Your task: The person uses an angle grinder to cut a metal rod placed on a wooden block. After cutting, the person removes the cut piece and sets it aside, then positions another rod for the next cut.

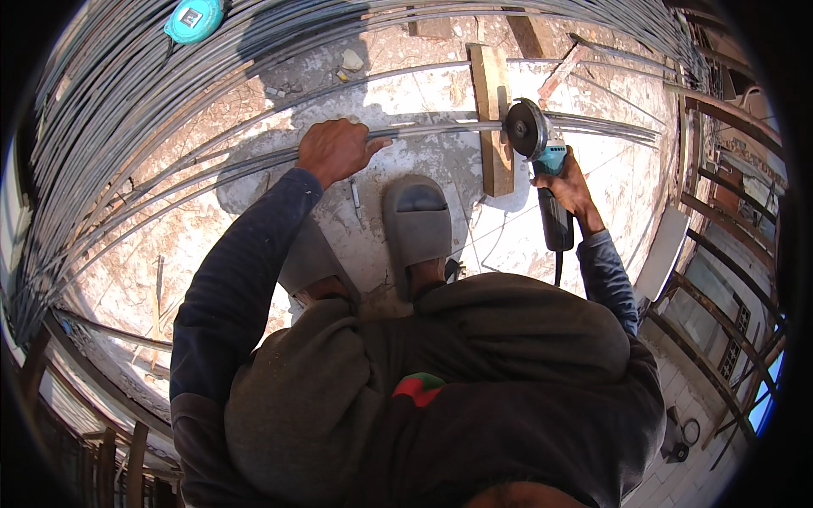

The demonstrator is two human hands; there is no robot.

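My left hand (336,149) is closed over a small bundle of thin steel bars (432,129) that runs left to right in front of my feet. The bars rest across a wooden block (493,127) on the right. In my right hand (569,188) is a teal and black angle grinder (555,199), gripped by its body. Its dark round disc (526,129) stands against the bars just right of the block. Whether the disc is spinning or touching the steel I cannot tell. A cord trails from the grinder's lower end toward my right knee.
Many long steel bars (110,135) curve along the left and far side, with a teal tape measure (193,20) lying on them. My sandals (417,222) are close behind the bundle. A metal framework (728,220) and a drop to a lower floor (669,389) lie at right.
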